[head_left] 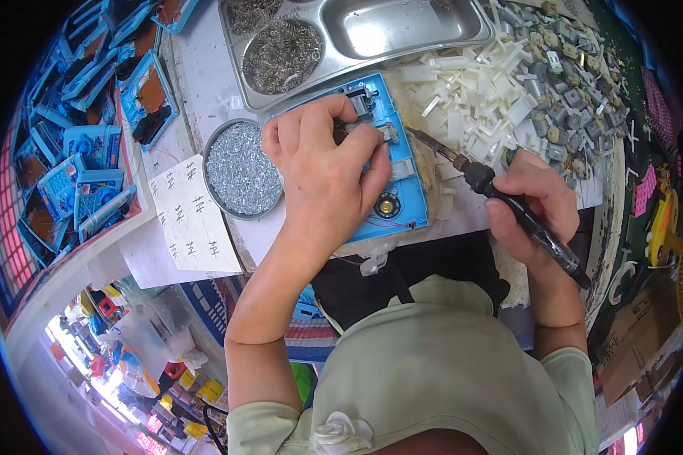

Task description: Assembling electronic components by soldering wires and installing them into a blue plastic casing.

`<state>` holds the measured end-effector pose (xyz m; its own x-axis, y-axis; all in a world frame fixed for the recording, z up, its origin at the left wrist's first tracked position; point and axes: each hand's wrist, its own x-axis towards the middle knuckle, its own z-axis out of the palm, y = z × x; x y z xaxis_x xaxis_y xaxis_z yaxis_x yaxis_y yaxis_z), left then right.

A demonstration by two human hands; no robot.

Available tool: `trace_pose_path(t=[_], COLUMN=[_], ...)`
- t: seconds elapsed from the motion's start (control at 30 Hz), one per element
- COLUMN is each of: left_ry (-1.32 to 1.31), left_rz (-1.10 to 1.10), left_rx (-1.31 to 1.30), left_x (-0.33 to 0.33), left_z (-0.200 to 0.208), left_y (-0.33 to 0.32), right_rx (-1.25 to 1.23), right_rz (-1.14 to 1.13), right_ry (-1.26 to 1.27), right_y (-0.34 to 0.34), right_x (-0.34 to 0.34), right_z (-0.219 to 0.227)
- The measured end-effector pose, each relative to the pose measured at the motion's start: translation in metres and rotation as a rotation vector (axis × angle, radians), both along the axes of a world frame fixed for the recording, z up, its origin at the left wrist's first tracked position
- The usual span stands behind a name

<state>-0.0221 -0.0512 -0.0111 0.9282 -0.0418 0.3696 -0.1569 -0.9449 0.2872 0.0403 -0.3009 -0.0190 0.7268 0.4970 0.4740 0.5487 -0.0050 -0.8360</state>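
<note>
A blue plastic casing [409, 189], opened to show inner parts, lies on a padded block in front of me. Inside are a round speaker-like part [388, 205], a thin red wire and small grey pieces. My left hand [319, 152] reaches over the casing with bent fingers, closed at its middle beside a small metal part [389, 133]. Whatever its fingertips hold is hidden. My right hand [535, 201] grips a black-handled tool [520, 208] with a thin metal tip. Slanting toward the casing, the tip ends just right of its edge.
A round bowl [211, 187] of small silvery screws stands left of the casing. Behind is a steel tray [349, 67] with coiled springs. White plastic pieces [470, 98] and small grey motors [561, 91] are heaped at right. Blue casings [76, 182] fill the far left, near handwritten paper [193, 227].
</note>
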Motion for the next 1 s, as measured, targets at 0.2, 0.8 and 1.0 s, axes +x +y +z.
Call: trace_pose_path(t=[0.2, 0.8, 1.0], left_ry=[-0.006, -0.04, 0.188], left_rz=[-0.008, 0.052, 0.252], left_rx=[0.005, 0.019, -0.094], left_x=[0.001, -0.015, -0.035], left_z=[0.001, 0.007, 0.013], left_y=[0.0, 0.002, 0.044], right_rx=[0.011, 0.013, 0.032], right_rz=[-0.007, -0.008, -0.035], right_ry=[0.021, 0.0, 0.035], right_y=[0.0, -0.004, -0.006], right_x=[0.0, 0.0, 0.0], right_z=[0.0, 0.0, -0.003])
